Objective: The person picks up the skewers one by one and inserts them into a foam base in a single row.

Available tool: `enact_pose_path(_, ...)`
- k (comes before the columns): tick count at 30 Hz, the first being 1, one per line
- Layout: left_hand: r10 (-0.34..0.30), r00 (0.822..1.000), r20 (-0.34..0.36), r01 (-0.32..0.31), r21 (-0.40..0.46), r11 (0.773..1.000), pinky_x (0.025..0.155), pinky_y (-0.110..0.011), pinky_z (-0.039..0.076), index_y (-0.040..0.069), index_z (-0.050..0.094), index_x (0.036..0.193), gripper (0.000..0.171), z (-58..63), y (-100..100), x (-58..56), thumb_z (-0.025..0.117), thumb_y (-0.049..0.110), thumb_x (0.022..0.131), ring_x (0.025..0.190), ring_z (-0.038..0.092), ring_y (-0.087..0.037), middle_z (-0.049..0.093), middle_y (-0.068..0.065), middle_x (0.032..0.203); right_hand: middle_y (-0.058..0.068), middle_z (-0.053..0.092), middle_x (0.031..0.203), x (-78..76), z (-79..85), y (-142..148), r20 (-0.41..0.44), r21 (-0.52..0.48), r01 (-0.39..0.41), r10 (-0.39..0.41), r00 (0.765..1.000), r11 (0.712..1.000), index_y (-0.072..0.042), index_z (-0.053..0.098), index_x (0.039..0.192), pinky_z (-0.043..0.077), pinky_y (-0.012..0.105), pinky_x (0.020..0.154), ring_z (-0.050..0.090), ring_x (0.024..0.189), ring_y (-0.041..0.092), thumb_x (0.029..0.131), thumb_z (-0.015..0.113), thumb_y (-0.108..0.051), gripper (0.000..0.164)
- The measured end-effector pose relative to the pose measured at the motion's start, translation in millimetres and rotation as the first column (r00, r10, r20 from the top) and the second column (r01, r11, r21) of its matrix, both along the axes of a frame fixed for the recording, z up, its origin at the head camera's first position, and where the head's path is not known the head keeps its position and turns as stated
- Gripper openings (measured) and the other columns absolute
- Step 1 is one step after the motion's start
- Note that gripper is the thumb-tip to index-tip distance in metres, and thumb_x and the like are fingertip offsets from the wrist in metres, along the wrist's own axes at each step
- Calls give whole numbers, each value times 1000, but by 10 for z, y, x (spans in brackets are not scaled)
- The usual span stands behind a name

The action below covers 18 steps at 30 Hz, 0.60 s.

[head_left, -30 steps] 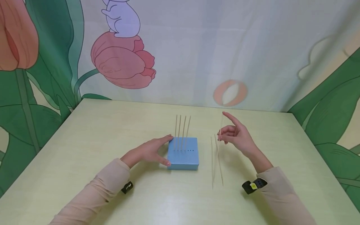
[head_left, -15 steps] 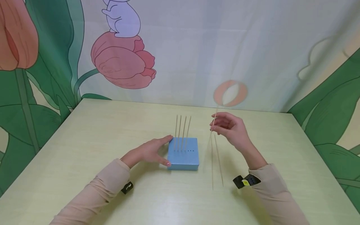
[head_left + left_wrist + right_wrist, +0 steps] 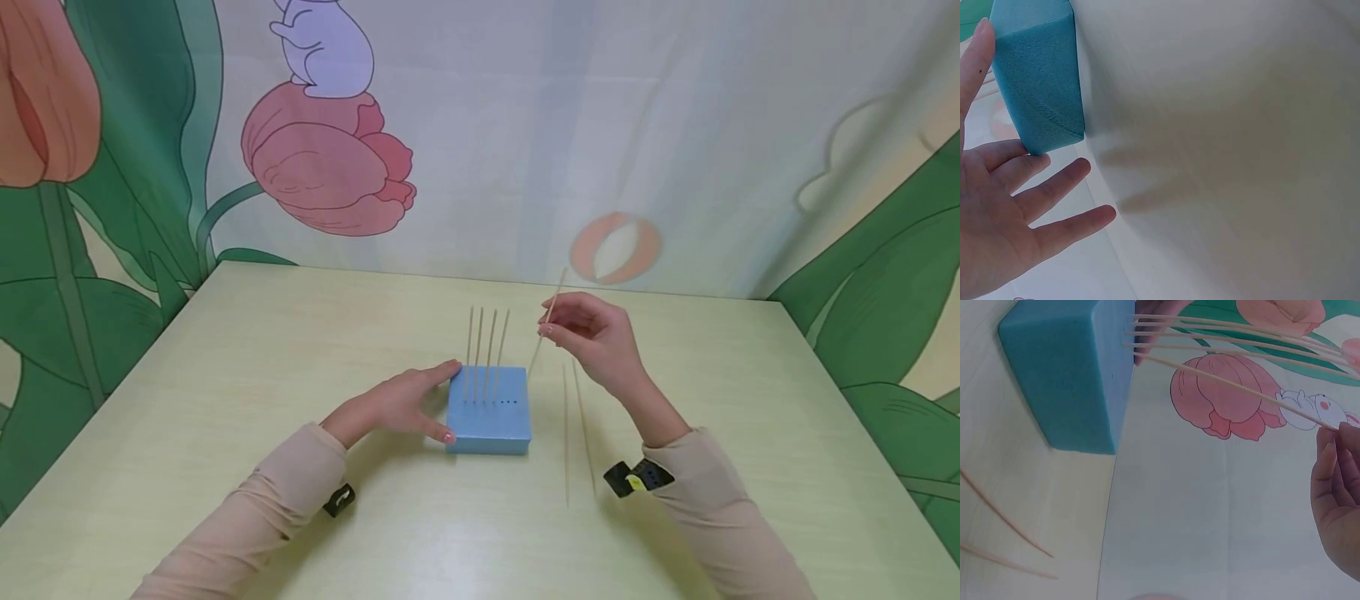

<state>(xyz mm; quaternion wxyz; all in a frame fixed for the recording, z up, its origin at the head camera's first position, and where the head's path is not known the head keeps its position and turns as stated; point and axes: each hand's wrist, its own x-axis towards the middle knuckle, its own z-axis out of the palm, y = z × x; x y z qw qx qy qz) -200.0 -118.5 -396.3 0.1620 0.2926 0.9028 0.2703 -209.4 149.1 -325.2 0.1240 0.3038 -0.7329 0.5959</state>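
A blue foam-like block (image 3: 491, 427) sits mid-table in the head view. Several thin wooden sticks (image 3: 478, 342) stand upright in a row of holes in its top, and 3 bare holes continue the row to the right. My left hand (image 3: 401, 404) holds the block's left side, thumb at the front corner, fingers at the back; in the left wrist view its other fingers (image 3: 1063, 231) spread away from it. Between thumb and fingertips my right hand (image 3: 600, 342) pinches one stick (image 3: 1272, 400). That stick tilts, its lower end close to the block's back right corner in the head view.
Two loose sticks, a left one (image 3: 566, 433) and a slanted one (image 3: 585, 433), lie on the pale table (image 3: 300, 333) right of the block. A printed curtain (image 3: 480, 150) hangs behind the table's back edge.
My right hand has moved left with its stick, away from the loose sticks and up to the block. Its raised index finger has come down to the stick. My left hand has stayed put.
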Motion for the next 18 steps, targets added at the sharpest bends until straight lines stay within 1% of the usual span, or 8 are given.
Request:
enact_pose_path(5, -2, 1000, -4, 2, -4, 1000, 107, -40, 24, 0, 19, 144, 102, 10, 0, 6, 77, 39, 69, 133, 26, -28, 21, -14, 148, 20, 64, 79, -8, -3, -101, -70, 0, -21, 21, 997, 1000, 10, 62, 93, 52, 22, 64, 63, 71, 9, 75, 64, 14, 18)
enact_pose_path(9, -5, 1000, -5, 5, 3, 1000, 107, -40, 24, -1, 19, 144, 102, 15, 1, 3, 77, 38, 70, 133, 26, -29, 21, -15, 148, 22, 63, 78, -24, -11, -156, -108, 15, -34, 35, 993, 999, 10, 62, 92, 52, 22, 66, 63, 71, 9, 75, 64, 15, 18)
enact_pose_path(13, -2, 1000, 2, 2, 18, 1000, 106, -40, 24, -1, 19, 144, 102, 12, 2, 0, 78, 37, 69, 132, 26, -29, 21, -15, 148, 21, 64, 78, -30, -19, -196, -121, 37, -33, 37, 992, 999, 9, 62, 91, 52, 22, 66, 62, 71, 9, 76, 65, 13, 16)
enact_pose_path(18, -2, 1000, -6, 2, 11, 1000, 106, -40, 25, -1, 19, 143, 102, -5, -4, -5, 78, 38, 70, 132, 27, -29, 22, -16, 147, 17, 65, 77, -40, -53, -234, -127, 78, -43, 53, 990, 996, 7, 63, 91, 51, 23, 63, 62, 69, 11, 76, 66, 11, 16)
